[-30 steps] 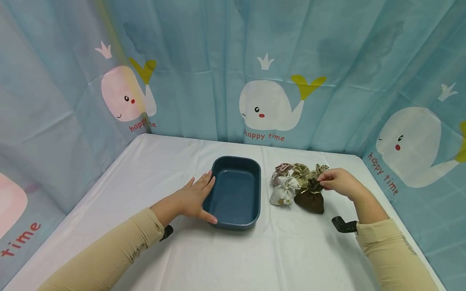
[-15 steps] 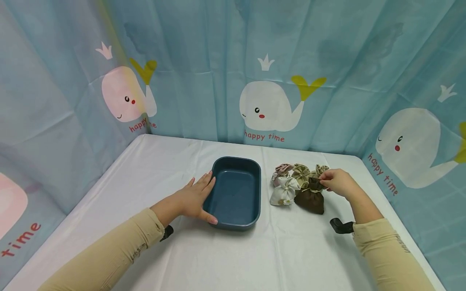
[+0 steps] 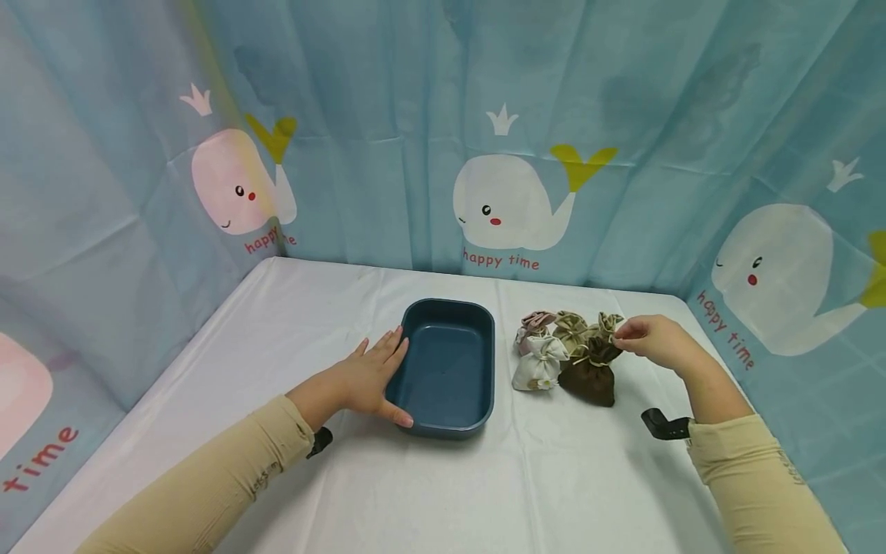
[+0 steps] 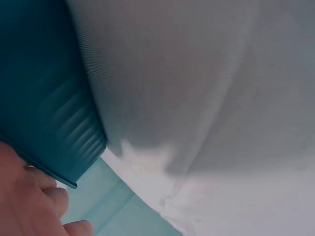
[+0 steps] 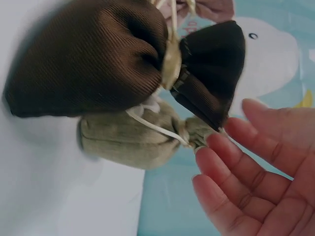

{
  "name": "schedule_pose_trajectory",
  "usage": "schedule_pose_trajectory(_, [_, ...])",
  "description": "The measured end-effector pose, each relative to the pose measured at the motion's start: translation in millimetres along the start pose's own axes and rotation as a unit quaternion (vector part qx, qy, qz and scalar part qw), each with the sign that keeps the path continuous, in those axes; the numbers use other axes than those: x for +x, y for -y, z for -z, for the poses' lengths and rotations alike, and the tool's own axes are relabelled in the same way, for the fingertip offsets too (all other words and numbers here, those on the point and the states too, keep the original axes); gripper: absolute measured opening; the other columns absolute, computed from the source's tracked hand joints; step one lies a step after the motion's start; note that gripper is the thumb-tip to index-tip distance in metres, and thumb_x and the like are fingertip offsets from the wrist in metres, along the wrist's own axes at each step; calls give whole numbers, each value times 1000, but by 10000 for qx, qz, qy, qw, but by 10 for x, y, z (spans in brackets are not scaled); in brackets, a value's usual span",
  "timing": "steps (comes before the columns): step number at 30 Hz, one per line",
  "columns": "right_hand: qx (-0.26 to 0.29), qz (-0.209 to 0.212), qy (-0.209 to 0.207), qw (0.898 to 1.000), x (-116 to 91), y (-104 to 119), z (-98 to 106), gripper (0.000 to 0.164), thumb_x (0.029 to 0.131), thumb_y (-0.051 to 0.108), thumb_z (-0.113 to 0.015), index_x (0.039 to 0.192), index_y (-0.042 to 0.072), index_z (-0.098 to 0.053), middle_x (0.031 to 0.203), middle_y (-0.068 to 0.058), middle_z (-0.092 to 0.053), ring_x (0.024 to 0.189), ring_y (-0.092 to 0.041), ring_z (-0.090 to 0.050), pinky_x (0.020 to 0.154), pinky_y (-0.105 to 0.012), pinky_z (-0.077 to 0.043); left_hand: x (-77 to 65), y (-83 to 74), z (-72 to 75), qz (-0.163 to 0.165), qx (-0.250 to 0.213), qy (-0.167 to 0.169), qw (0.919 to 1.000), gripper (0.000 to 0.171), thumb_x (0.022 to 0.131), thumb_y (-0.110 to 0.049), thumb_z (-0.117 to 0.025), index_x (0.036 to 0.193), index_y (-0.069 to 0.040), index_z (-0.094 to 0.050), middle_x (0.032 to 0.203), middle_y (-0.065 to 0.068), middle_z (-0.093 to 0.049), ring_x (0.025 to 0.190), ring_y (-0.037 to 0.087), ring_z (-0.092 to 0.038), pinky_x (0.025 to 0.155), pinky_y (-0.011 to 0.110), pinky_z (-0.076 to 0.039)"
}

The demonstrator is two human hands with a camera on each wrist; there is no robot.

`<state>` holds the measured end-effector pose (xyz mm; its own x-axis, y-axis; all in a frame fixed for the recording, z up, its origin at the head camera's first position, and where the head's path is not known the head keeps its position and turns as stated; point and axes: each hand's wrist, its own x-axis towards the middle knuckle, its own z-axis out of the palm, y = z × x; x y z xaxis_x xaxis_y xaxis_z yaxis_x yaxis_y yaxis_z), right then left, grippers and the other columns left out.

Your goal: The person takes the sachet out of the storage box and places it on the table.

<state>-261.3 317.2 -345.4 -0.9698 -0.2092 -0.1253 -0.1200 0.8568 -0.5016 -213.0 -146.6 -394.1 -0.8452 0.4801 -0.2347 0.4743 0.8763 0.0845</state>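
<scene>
My left hand (image 3: 361, 381) rests with spread, straight fingers along the left rim of a dark blue rectangular basin (image 3: 450, 377). The left wrist view shows part of that hand (image 4: 29, 204) beside the basin's ribbed outer wall (image 4: 64, 108). My right hand (image 3: 654, 340) hovers at the tied top of a dark brown drawstring pouch (image 3: 587, 383). In the right wrist view its fingers (image 5: 256, 172) are loosely extended, tips right at the pouch's flared mouth (image 5: 211, 69), gripping nothing. A greenish-beige pouch (image 5: 133, 137) sits behind the brown one.
Against the brown pouch's left stands a white pouch (image 3: 540, 365) with a small flower. Behind them are a pink pouch (image 3: 534, 327) and olive-green pouches (image 3: 571, 329). A white cloth (image 3: 415, 492) covers the table; whale-print curtains (image 3: 360, 154) hang around it.
My right hand has let go of the brown pouch's top and drawn back slightly right. The pouch's mouth now flares to the right. My left hand and the basin stay put.
</scene>
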Motion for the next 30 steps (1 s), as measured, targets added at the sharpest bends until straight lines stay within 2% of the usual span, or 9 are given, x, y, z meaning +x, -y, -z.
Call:
schedule_pose_trajectory(6, [-348,187,-440,9983,-47,61,30,30,92,29,-55,102,2,-63,93,-14,-63,83,-27,-57,66,-41,-46,7,12,5,79,74,163,9998,136,50,-91,-44,147,-6,-1,152,12,10,139,25,8,108,55,-5])
schedule_pose_trajectory(8, [-445,217,-723,9962,-57,98,22,34,93,32,-52,106,1,-62,96,-17,-63,87,-32,-57,68,-45,-47,3,20,15,65,-38,225,9997,132,54,-88,-47,147,-6,-2,152,12,10,140,27,7,107,57,-4])
schedule_pose_trajectory(11, [-564,290,-1086,9921,-57,142,3,44,95,35,-48,121,0,-54,111,-25,-57,100,-41,-54,76,-53,-46,-3,45,62,87,-96,257,9996,122,63,-83,-48,148,-10,-1,152,11,11,140,28,6,106,59,-2])
schedule_pose_trajectory(14, [-787,432,-1256,9880,-39,176,-23,57,95,39,-47,136,0,-39,128,-30,-43,116,-48,-39,89,-61,-35,-14,90,144,147,-37,-11,9999,114,67,-81,-47,148,-14,-2,152,11,11,139,31,4,104,62,-1])
schedule_pose_trajectory(18, [-1441,573,-1335,9788,-23,205,-109,73,91,52,-45,146,8,-22,142,-31,-21,126,-55,-16,97,-67,-15,-52,172,261,386,236,-622,9970,116,63,-86,-41,149,-18,-2,152,12,14,138,36,4,101,66,0])
schedule_pose_trajectory(22, [-1927,353,-1409,9705,-47,226,-242,86,84,65,-44,149,22,-9,149,-26,-5,129,-57,2,94,-72,-4,-107,255,336,732,430,-876,9925,115,61,-89,-38,148,-25,1,150,14,20,136,41,12,96,69,8])
schedule_pose_trajectory(24, [-1965,202,-1426,9699,-63,234,-313,91,81,69,-45,149,25,-3,150,-24,3,128,-56,12,91,-75,0,-137,297,357,874,507,-935,9905,114,61,-89,-40,148,-27,-1,150,15,19,134,42,15,94,70,11])
schedule_pose_trajectory(30, [-2018,-134,-1210,9718,-96,216,-456,101,76,77,-41,147,26,10,148,-24,17,123,-52,28,85,-77,10,-222,437,342,1192,802,-1049,9840,113,61,-89,-38,148,-27,-2,150,15,20,132,42,22,92,71,14])
